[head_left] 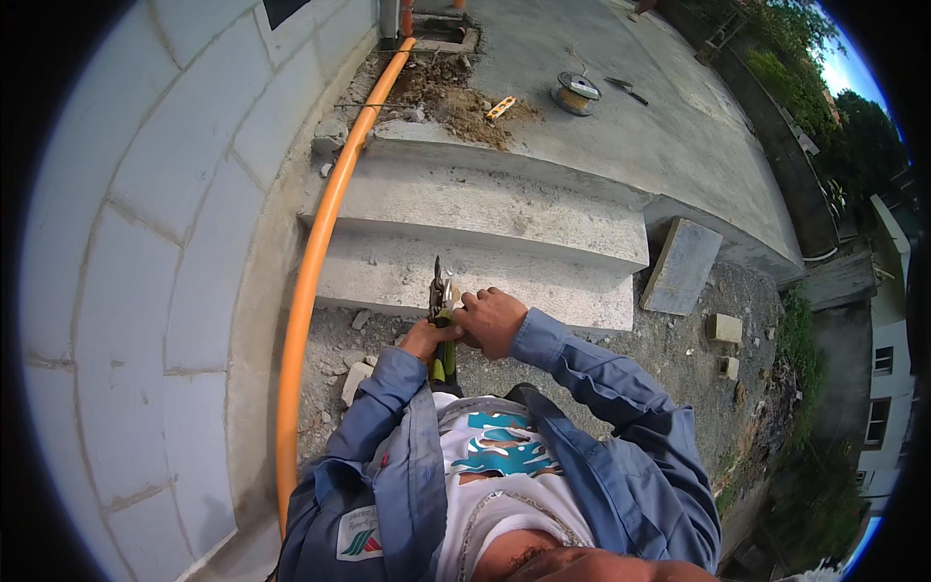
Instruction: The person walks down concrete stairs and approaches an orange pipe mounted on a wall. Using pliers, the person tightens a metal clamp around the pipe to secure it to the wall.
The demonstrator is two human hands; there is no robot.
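The left hand (424,339) was wrapped around the green-and-yellow handles of a pair of pliers (440,320), held upright in front of the chest with the metal tip pointing up toward the steps. The right hand (493,320) was closed just beside the tool's head, its fingers (472,301) pinched on something small and pale at the jaws; what it was could not be told. Both hands touched or nearly touched each other around the tool.

Beyond the hands rose the concrete steps (485,218), with loose rubble (355,373) on the ground at their foot. An orange pipe (308,281) ran along the block wall (145,242) to the left. A flat slab (682,265) leaned against the steps to the right, with small blocks (724,328) near it. On the platform above lay a spool of wire (576,94) and a heap of dirt (451,97).
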